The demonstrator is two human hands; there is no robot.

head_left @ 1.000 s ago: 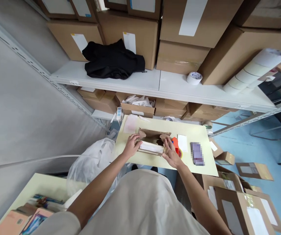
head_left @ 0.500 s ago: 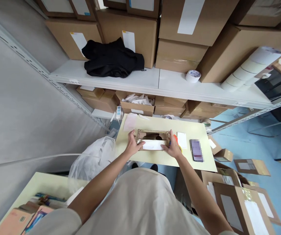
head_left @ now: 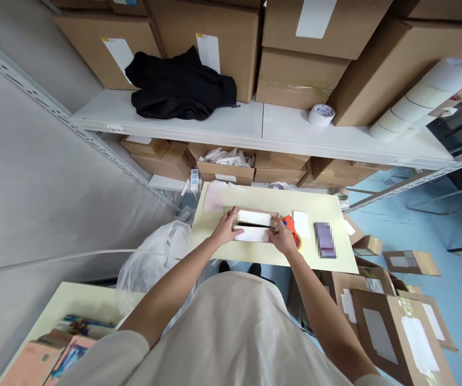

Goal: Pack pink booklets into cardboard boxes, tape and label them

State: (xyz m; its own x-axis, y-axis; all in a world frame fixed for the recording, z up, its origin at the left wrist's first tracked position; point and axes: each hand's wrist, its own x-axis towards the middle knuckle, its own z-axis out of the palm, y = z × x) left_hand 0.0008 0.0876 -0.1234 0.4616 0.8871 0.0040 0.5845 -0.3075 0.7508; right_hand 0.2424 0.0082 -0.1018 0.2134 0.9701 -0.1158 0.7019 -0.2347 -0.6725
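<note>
Left hand and right hand clamp opposite ends of a rectangular brown cardboard box, an orange tape dispenser at its right.

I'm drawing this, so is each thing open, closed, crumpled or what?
Small brown cardboard box with white labels: flaps nearly closed, dark gap between.
Left hand: gripping box's left end.
Right hand: gripping box's right end.
Brown cardboard box of white pieces: open.
Black cloth garment: crumpled.
Lone white tape roll: lying flat.
</note>
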